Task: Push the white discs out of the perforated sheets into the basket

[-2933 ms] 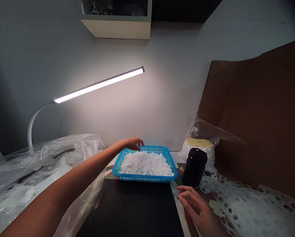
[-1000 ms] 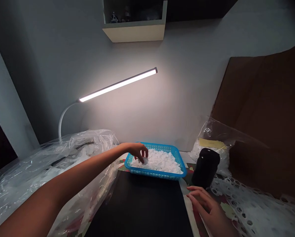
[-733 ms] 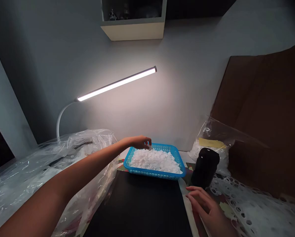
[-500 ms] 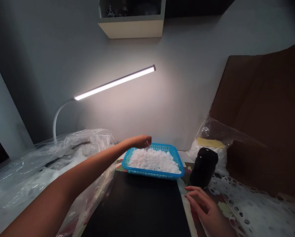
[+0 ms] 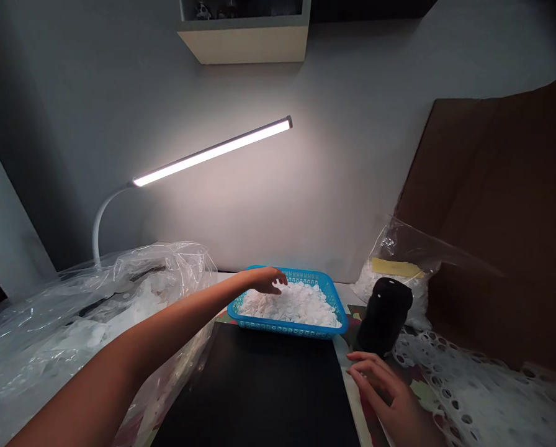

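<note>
- White pieces (image 5: 303,304): heaped in the blue basket (image 5: 287,326), beyond the black mat (image 5: 259,385).
- Left hand (image 5: 269,280): above the pieces, grip loosely spread.
- Right hand (image 5: 380,388): near the black container (image 5: 384,316), grip half-curled, slack.
- Behind the container: bag (image 5: 380,288); to its right, holed sheets (image 5: 468,388).
- Far left: clear plastic (image 5: 49,347), lit lamp (image 5: 213,151).

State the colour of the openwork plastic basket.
Blue; the openwork plastic basket shows in the head view.
</note>
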### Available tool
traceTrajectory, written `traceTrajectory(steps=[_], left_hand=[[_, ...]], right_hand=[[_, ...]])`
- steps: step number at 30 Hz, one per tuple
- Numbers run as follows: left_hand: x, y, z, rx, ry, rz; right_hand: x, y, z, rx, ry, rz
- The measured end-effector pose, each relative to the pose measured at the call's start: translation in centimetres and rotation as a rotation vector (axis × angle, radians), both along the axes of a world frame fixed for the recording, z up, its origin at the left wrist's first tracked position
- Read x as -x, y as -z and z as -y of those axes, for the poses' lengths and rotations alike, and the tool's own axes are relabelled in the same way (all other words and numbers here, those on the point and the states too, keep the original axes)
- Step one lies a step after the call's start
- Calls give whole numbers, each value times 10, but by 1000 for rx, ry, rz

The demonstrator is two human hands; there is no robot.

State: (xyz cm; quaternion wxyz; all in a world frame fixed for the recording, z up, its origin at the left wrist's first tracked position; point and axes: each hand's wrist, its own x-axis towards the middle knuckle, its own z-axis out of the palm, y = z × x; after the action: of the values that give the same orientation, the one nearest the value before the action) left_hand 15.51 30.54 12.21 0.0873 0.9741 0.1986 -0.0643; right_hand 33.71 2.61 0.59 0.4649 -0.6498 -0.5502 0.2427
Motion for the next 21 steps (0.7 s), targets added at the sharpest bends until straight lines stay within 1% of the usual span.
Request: traceTrajectory(steps=[3,5,6,8,13,15,17,19,21], left_hand=[[-6,12,7,25,24,-42],[-9,14,10,38,34,-57],[-10,13,11,42,37,-56],[-12,6,12,43,37,-30],[-14,-24,7,8,-10,107],[-11,-28,4,16,-27,95],[-7,-24,3,55,-31,14],[-1,-12,7,102,-25,-83],[3,1,13,119,-25,-123]], right_hand=[[1,-3,0,23,-10,-20],[1,-5,0,40,-14,-35],[2,-6,0,47,-17,-41],[2,-7,0,57,-21,-49],[2,-5,2,38,-32,-44],[2,-4,2,15,-24,-34],[2,-3,1,-7,-14,-19],[2,-4,1,-25,-1,-1],[3,-4,1,-40,5,19]])
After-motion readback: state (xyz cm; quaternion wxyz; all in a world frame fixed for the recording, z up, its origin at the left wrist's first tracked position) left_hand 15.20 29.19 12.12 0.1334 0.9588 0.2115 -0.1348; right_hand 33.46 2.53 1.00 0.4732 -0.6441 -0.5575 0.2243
